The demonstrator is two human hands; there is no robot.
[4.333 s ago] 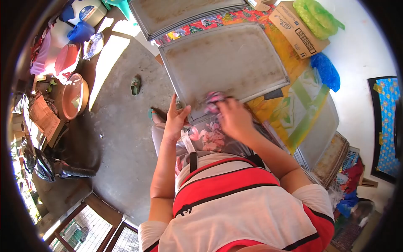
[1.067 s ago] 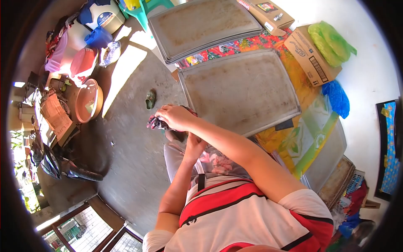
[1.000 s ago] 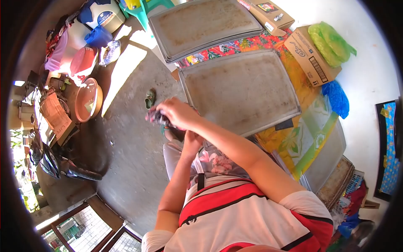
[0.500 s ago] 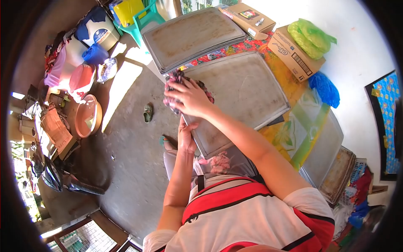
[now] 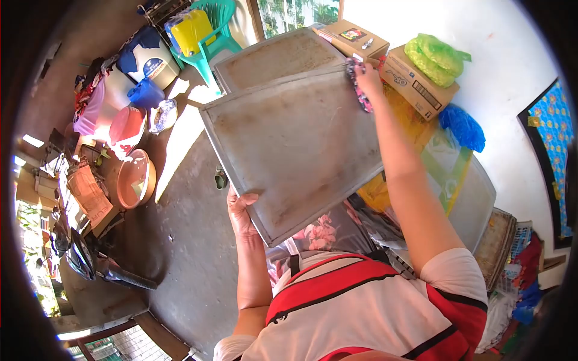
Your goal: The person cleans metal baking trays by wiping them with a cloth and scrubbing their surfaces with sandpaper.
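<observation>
A large grey metal baking tray (image 5: 295, 144) with brownish stains is raised and tilted in front of me. My left hand (image 5: 242, 212) grips its near left edge, thumb on top and the other fingers underneath. At the tray's far right corner, my right hand (image 5: 368, 81) is closed on a dark and pink patterned cloth (image 5: 359, 90), which rests against the rim. Behind the raised tray lies another stained tray (image 5: 277, 57), partly covered by it.
Beyond the trays stand two cardboard boxes (image 5: 415, 84), one with a green plastic bag (image 5: 436, 59) on top. A blue bag (image 5: 462, 127) lies beside them. More trays (image 5: 497, 240) lean at the right. Basins (image 5: 136, 179) and a green chair (image 5: 220, 45) are at the left.
My right hand has moved with the cloth from the tray's left edge to its far right corner. The tray has been lifted and shifted left, overlapping the one behind.
</observation>
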